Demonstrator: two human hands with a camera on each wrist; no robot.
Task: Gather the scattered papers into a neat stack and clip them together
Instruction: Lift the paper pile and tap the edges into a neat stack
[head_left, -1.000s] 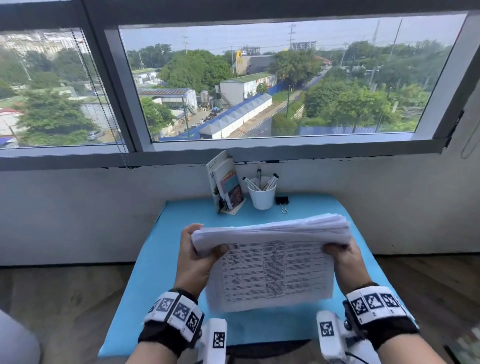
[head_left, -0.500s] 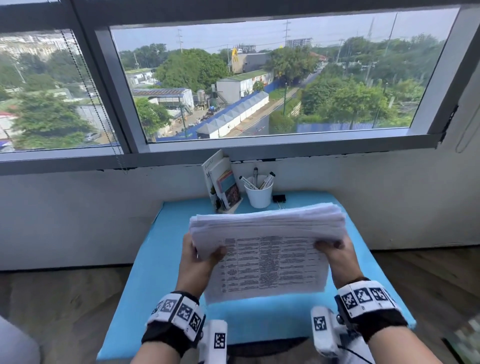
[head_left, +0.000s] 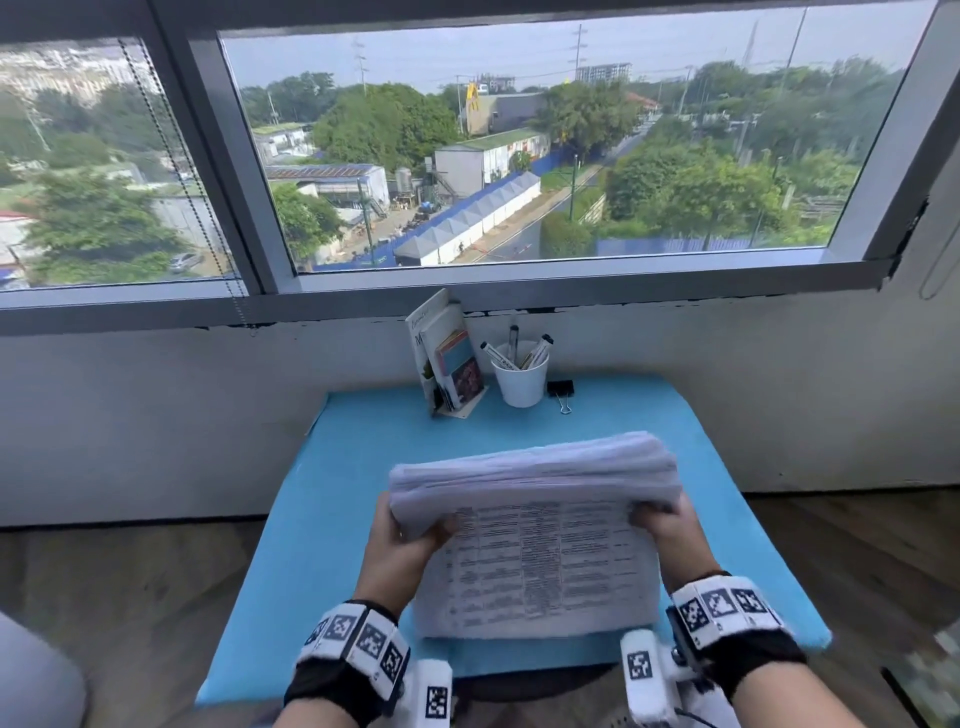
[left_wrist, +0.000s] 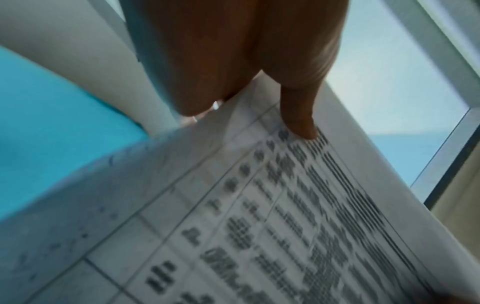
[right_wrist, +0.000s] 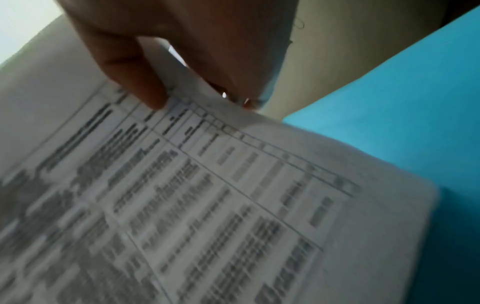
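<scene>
I am gripping the paper stack (head_left: 535, 540) upright between my left hand (head_left: 402, 551) and right hand (head_left: 670, 535), thumbs curled over its printed face, its bottom edge nearing the blue table (head_left: 363, 467). Open tabletop is lying beyond my fingertips up to the binder clip (head_left: 561, 391). Since a second ago I am holding the same grip, stack lower.

The camera on my head looks forward and down from above, taking in the window (head_left: 519, 156), the blue counter (head_left: 337, 493) and both my hands from well back. The one on my left wrist sits very close, looking along my left hand (left_wrist: 233, 61) at the printed papers (left_wrist: 259, 216) — blurred. The one on my right wrist does the same past my right hand (right_wrist: 182, 41). All three share the papers and the counter's blue.
</scene>
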